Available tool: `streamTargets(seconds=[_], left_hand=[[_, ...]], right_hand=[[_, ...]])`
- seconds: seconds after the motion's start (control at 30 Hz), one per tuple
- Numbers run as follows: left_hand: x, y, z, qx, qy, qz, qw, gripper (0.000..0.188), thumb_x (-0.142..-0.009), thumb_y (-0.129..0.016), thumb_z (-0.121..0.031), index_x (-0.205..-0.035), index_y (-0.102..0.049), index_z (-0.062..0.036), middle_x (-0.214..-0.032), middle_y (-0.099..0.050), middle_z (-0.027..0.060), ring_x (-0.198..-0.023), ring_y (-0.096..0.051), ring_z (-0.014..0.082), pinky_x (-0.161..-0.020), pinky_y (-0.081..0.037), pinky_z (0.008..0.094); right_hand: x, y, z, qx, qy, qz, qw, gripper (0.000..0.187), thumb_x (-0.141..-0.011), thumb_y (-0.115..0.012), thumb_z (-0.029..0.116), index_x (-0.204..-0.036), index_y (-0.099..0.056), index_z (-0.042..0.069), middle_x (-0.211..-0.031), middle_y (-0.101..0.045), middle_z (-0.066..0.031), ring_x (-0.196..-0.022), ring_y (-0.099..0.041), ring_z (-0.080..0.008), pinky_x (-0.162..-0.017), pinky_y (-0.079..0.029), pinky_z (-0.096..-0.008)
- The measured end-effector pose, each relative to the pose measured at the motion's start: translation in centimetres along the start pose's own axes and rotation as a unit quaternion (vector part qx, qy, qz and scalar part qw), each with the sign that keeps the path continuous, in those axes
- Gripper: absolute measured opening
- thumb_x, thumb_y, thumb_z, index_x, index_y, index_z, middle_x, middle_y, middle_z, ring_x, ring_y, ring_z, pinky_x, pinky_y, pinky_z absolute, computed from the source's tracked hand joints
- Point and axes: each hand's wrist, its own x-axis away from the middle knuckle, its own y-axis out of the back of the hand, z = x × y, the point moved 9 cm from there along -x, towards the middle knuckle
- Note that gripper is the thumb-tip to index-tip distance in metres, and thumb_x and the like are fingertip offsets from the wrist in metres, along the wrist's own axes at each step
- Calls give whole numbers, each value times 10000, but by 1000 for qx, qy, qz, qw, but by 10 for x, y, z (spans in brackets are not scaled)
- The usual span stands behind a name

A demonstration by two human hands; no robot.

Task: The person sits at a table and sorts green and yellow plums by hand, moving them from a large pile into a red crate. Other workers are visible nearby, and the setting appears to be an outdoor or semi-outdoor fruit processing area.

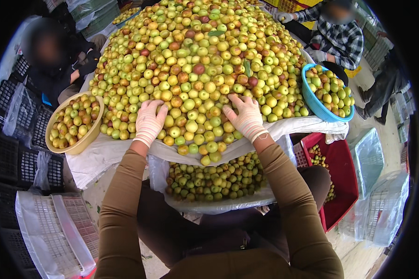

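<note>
stacked black crates (28, 165) fill the floor well to the left of both hands; a red crate (342, 181) sits below and outside the right one. co-workers sit farther out, one in dark clothes (51, 69) to the left, one in a checked shirt (349, 44) to the right. the heap of yellow-green, russet-patched fruit (195, 69) rises ahead of and between the hands on a whitish cloth (97, 160), with a plastic-lined bin (219, 205) of similar fruit below the gap between the wrists.

a few fruits at the cloth's edge, midway between the wrists, look poorly backed: a hasty sweep could send them past the bin's rim. digging low into the slope might start a slide, and hard fingertip pressure could bruise skins.

the left hand (149, 122) and right hand (245, 116), both in pale gloves, rest on the heap's near slope, fingers loosely curved and apart, touching fruit without clamping any; what lies under the palms i cannot tell. a tan basin (92, 137) stands outside the left hand, a blue basket (312, 100) outside the right.
</note>
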Motion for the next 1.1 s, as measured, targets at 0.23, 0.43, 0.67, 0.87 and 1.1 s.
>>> streamTargets(seconds=[0.23, 0.43, 0.67, 0.87, 1.1], left_hand=[[15, 3, -5, 53, -4, -11, 998, 380, -903, -659, -351, -1192, -684, -106, -1297, -565, 179, -1176, -552, 373, -1024, -448, 430], [21, 1, -5, 71, -12, -23, 997, 338, -917, -652, -309, -1186, -686, -108, -1272, -568, 174, -1140, -573, 356, -999, -463, 420], [18, -1, -2, 119, -11, -32, 992, 305, -927, -641, -283, -1167, -697, -103, -1237, -602, 176, -1122, -591, 345, -991, -467, 408], [21, -2, 10, 174, 15, -36, 984, 272, -951, -621, -236, -1150, -700, -67, -1173, -636, 176, -1082, -615, 316, -977, -477, 389], [10, -4, 32, 273, 47, -109, 955, 280, -961, -617, -205, -1167, -677, -26, -1175, -626, 168, -1075, -612, 284, -975, -476, 371]], right_hand=[[12, 5, 16, 21, 23, -33, 999, 460, -885, -660, 423, -1262, -658, 161, -1129, -649, -111, -1102, -568, -332, -941, -482, -432], [25, -15, 137, 22, 279, 7, 960, 247, -853, -658, 225, -1084, -698, 146, -1018, -657, -61, -996, -605, -247, -916, -478, -405], [12, -71, 190, 116, 279, 169, 938, 187, -865, -628, 135, -1036, -665, 70, -1035, -640, -143, -942, -665, -321, -769, -556, -442], [20, -2, 137, -16, 198, 86, 976, 245, -964, -566, 277, -950, -669, 55, -863, -657, -172, -768, -691, -332, -641, -575, -449], [104, 166, -132, 300, -35, -133, 944, 189, -932, -622, 245, -862, -643, 71, -824, -639, -136, -837, -623, -358, -760, -490, -490]])
